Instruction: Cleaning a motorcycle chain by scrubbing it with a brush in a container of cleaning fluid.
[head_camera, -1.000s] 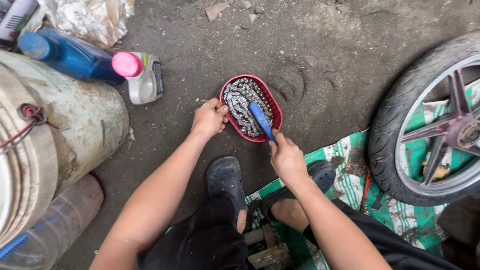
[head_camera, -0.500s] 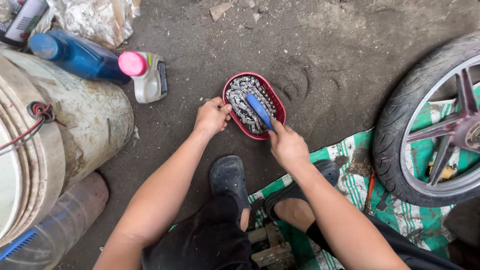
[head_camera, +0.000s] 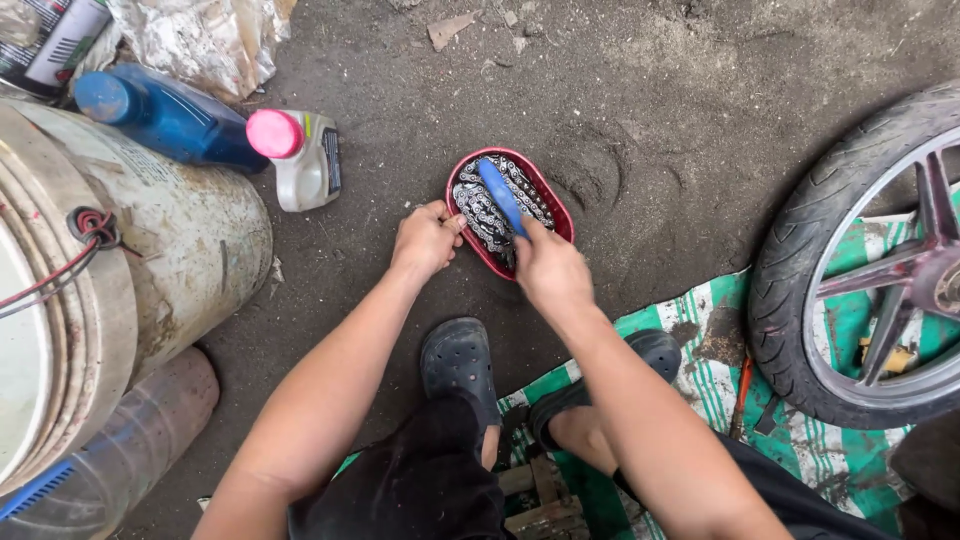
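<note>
A small red oval tray (head_camera: 556, 213) sits on the dirty ground and holds a coiled metal chain (head_camera: 483, 213). My left hand (head_camera: 426, 238) grips the tray's near left rim. My right hand (head_camera: 548, 268) holds a blue-handled brush (head_camera: 501, 195) whose end lies on the chain. Both forearms reach forward from the bottom of the view.
A large grimy drum (head_camera: 120, 300) stands at left, with a blue bottle (head_camera: 165, 118) and a white bottle with a pink cap (head_camera: 298, 155) beside it. A motorcycle wheel (head_camera: 850, 270) rests at right on a green striped sheet (head_camera: 700, 350). My black clogs (head_camera: 458, 365) are below the tray.
The brush has moved forward along the chain, away from me, with my right hand following. My left hand stays on the tray's rim.
</note>
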